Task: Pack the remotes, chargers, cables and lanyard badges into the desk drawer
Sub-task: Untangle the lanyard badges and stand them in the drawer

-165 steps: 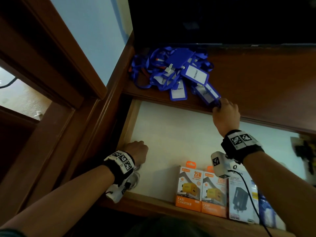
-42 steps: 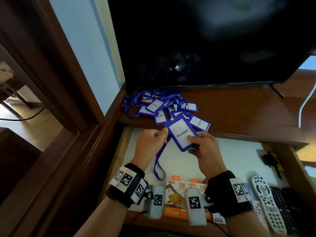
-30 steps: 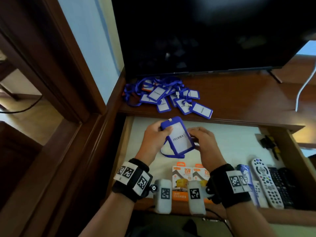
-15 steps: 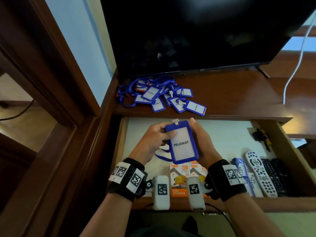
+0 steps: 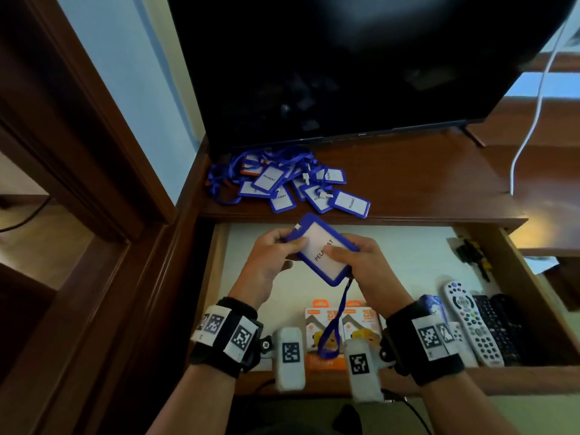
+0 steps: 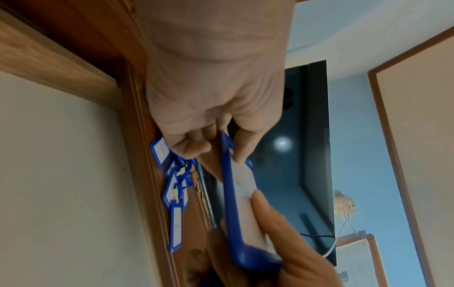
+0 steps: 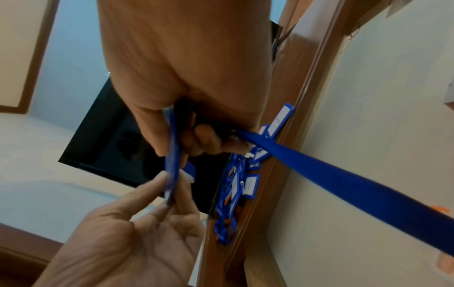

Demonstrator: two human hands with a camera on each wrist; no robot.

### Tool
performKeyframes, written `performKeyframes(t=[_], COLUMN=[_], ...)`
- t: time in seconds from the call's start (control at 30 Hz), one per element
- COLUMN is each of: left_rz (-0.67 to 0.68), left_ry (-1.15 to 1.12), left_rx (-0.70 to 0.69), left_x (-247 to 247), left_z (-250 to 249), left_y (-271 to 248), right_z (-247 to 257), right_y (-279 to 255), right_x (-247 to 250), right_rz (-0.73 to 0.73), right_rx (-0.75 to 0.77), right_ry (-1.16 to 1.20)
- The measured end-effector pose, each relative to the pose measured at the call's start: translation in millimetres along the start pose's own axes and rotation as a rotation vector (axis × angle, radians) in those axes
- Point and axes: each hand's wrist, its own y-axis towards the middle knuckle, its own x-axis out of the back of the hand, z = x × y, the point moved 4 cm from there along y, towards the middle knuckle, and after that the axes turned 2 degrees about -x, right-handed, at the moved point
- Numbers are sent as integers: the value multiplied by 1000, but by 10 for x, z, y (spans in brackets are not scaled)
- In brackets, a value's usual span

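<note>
Badge (image 5: 321,248) held tilted over drawer (image 5: 533,296), pinched at far-left corner by left hand (image 5: 270,262), clamped at near-right edge by right hand (image 5: 361,265); probably gathering strap (image 5: 332,324) before stowing. Strap dangling over chargers (image 5: 342,318). More badges (image 5: 288,183) on table (image 5: 423,183). Strap's upper end hidden under right hand.

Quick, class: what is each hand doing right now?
Left hand: pinches the blue badge at its top end.
Right hand: grips the same badge's lower end.
</note>
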Motion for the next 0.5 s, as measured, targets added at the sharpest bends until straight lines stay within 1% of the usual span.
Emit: performKeyframes(t=[0.13, 0.27, 0.43, 0.5], left_rz=[94, 220, 284, 259], left_ry=[-49, -56, -33, 13], left_rx=[76, 91, 114, 112], left_x=[66, 92, 131, 147], left_z=[-3, -41, -81, -67], left_y=[57, 44, 12, 26], right_z=[29, 21, 5, -10], right_y=[-7, 4, 25, 33], right_x=[93, 127, 160, 169], right_rz=[56, 128, 158, 153], right_rx=[-35, -91, -75, -69], right_ry=[-24, -66, -97, -111])
